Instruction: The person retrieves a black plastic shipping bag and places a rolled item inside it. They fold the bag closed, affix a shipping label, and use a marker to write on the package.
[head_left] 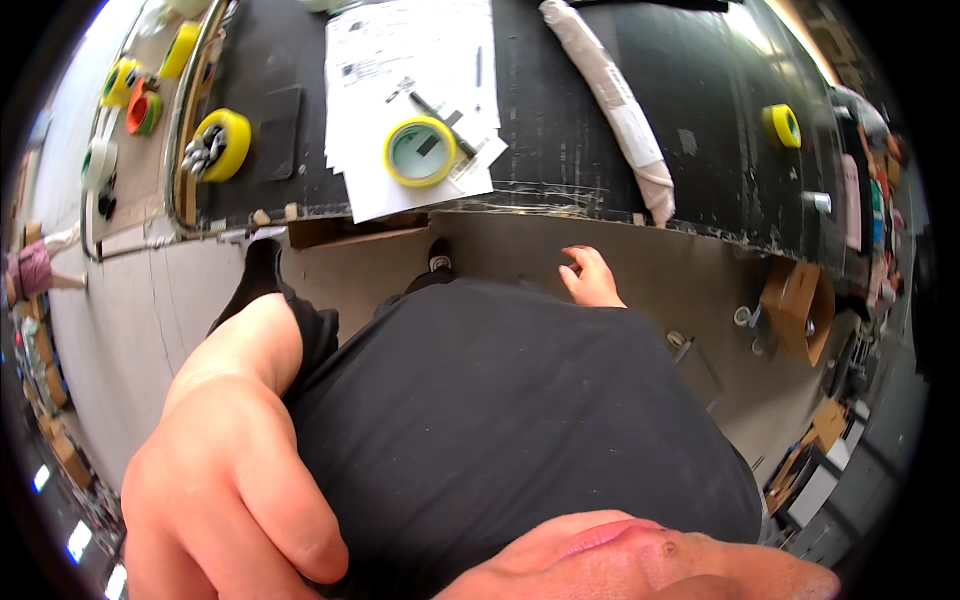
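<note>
R. hand [592,279] half-spread, empty; L. hand [220,480] curled, can't tell if gripping; pkg. [612,95] already wrapped, papers [400,50] & tape [418,181] untouched on table [720,190].

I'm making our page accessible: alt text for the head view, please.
A person's bare left hand looms close to the camera, and the bare right hand hangs before a black worktable bearing white printed papers, a round yellow tape roll on them, and a long, narrow pale wrapped parcel.
</note>
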